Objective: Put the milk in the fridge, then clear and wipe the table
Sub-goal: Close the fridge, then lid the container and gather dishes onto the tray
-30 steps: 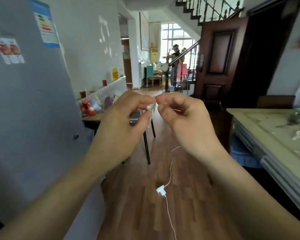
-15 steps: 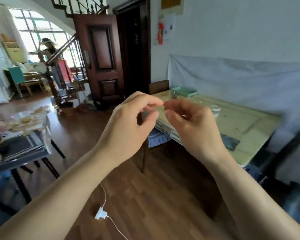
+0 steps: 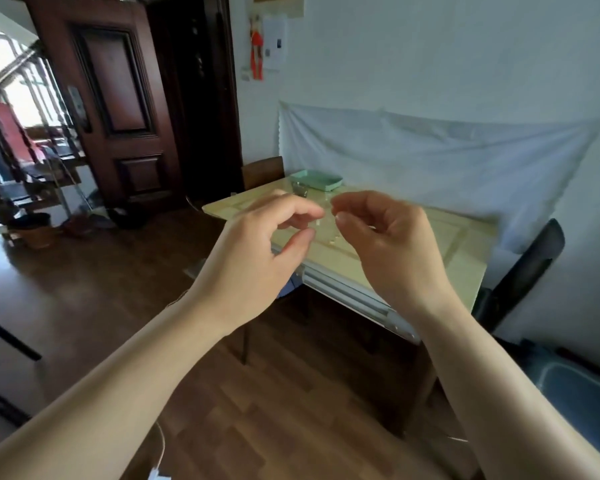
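2 hands: left hand (image 3: 257,252), right hand (image 3: 390,247) | fingers (image 3: 291,208) curled, contents unclear | 1 table (image 3: 430,244) | 1 tray (image 3: 329,185)

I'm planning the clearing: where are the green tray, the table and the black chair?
green tray (image 3: 328,186), head view, its near wall
table (image 3: 459,249), head view, bare top
black chair (image 3: 530,268), head view, backrest

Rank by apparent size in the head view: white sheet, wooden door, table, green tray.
1. white sheet, largest.
2. wooden door and table: look about alike; the table is partly hidden and nearer the camera, so not ranked.
3. green tray, clearly smallest.
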A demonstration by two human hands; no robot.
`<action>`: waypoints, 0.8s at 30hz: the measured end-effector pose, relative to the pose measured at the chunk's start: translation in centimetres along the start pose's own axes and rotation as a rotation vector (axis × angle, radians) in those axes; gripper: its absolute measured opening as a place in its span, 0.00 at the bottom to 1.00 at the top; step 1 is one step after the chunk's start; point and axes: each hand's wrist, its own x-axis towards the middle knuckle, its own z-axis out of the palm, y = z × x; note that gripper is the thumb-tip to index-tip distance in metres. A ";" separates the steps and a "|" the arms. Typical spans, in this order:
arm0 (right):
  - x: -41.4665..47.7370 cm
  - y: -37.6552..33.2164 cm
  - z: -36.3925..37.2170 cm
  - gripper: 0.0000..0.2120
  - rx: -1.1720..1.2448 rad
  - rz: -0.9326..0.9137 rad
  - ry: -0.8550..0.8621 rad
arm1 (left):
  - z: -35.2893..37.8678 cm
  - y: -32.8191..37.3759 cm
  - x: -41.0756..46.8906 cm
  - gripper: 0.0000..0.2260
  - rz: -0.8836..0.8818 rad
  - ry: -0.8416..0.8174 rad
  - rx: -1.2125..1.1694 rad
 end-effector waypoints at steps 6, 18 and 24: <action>2.3 -1.1 6.9 0.09 0.022 -0.001 0.054 | -4.8 -6.5 0.7 0.10 0.001 -0.045 -0.012; 5.3 -0.8 12.6 0.07 -0.041 0.041 0.118 | -6.0 -13.9 3.5 0.10 0.051 -0.133 -0.150; 9.1 2.3 13.1 0.07 -0.071 0.103 0.161 | -3.5 -17.5 6.7 0.10 0.067 -0.175 -0.161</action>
